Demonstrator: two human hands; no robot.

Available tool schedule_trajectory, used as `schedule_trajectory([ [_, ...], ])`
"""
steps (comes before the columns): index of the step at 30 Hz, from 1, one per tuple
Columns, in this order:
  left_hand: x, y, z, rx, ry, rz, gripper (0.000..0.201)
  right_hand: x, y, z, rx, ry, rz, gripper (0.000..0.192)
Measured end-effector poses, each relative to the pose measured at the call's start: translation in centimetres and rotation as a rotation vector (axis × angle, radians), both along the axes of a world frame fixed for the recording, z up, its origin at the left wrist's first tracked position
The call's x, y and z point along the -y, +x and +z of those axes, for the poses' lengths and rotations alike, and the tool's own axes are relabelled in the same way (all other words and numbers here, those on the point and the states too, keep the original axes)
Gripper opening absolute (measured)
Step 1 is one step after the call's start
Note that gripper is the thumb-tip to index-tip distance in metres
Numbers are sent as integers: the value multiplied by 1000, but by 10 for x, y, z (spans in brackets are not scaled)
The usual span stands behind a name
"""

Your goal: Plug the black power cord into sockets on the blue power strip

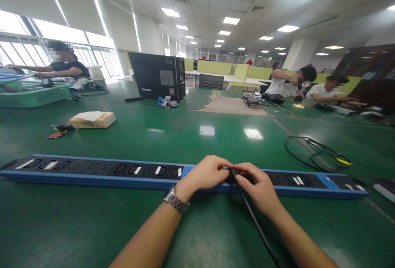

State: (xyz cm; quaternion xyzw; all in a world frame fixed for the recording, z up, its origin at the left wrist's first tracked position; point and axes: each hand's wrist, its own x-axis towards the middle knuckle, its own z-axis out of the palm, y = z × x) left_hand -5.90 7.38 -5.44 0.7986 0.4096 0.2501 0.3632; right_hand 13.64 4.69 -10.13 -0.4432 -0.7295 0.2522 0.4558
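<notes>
Nearest the wearer, both hands met over the middle of a long blue power strip (92,175) that lay flat across the green desk (197,136). The left hand (205,174), a metal watch (176,200) on its wrist, rested fingers-down on the strip, seemingly to steady it. The right hand (259,188) had its grip pressed together, pinching a black plug (235,173) right at the strip's face — whether the plug sat fully in a socket I couldn't tell, since the fingers covered it. From the plug a black cable (256,222) trailed back toward the wearer between the forearms, kept clear of the sockets.

Off to the right a loose coil of black wire (311,153) lay on the desk, well apart from the strip. To the left sat a tissue box (92,120), with some small dark bits beside it. Farther back a black computer case (159,75) stood upright, a pair of gloves (168,102) at its foot, and a green basket (33,94) sat at the far left edge. Beyond that, other people bent over their own work — one at the left, two at the right.
</notes>
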Motion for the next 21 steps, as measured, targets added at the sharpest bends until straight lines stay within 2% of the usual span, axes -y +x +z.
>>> schedule_trajectory([
  [4, -5, -7, 2, 9, 196, 1, 31, 0, 1, 4, 8, 4, -18, 26],
  [7, -6, -6, -1, 26, 259, -45, 35, 1, 0, 5, 10, -3, -17, 28],
  [13, -7, -1, -12, 45, 225, -14, 23, -1, 2, -1, 14, 39, -47, 27],
  [21, -7, -7, -14, 51, 187, -18, 22, 5, -5, -9, 41, 153, -66, 27],
])
